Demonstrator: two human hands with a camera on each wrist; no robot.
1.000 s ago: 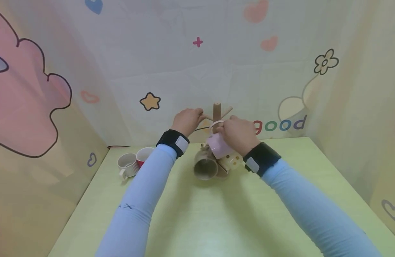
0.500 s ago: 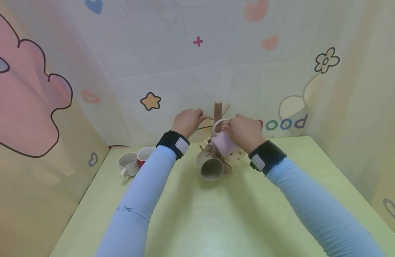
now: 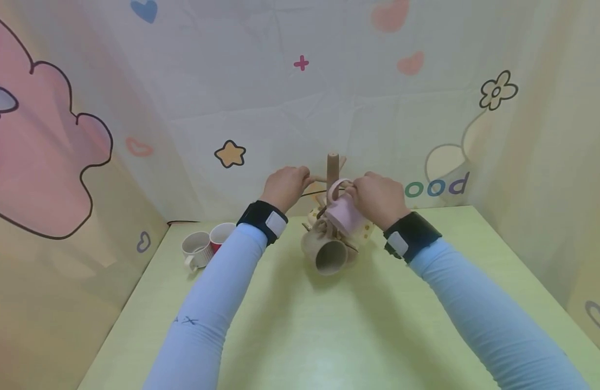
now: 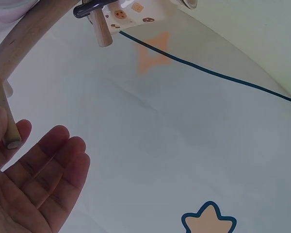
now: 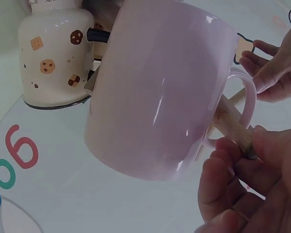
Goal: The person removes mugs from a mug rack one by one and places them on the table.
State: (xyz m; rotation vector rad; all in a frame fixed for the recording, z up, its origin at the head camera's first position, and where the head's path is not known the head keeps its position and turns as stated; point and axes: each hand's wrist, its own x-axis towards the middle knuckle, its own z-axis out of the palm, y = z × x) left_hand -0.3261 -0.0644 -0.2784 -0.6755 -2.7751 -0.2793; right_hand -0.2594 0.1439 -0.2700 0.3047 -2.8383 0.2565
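Observation:
A wooden mug tree (image 3: pixel 333 173) stands at the back of the table with several mugs on it. My left hand (image 3: pixel 283 188) pinches the end of its upper left peg (image 4: pixel 7 116) between thumb and forefinger, the other fingers loosely extended. A pink mug (image 3: pixel 347 215) hangs by its handle (image 5: pixel 250 94) on an upper front peg. The tip of that peg (image 5: pixel 233 126) is between the thumb and fingers of my right hand (image 3: pixel 379 199). Below hangs a beige-grey mug (image 3: pixel 311 246), its mouth facing me. A cream cookie-print mug (image 5: pixel 53 63) hangs behind the pink one.
To the left on the pale green table (image 3: pixel 300 336) stand a white ribbed mug (image 3: pixel 198 253) and a red mug with a white inside (image 3: pixel 220 232). A printed curtain (image 3: pixel 260 108) closes off the back and sides, close behind the mug tree.
The mug tree has turned a little, its front mugs swinging to the right. My right hand has moved right with the pink mug's peg; my left hand stays nearly in place.

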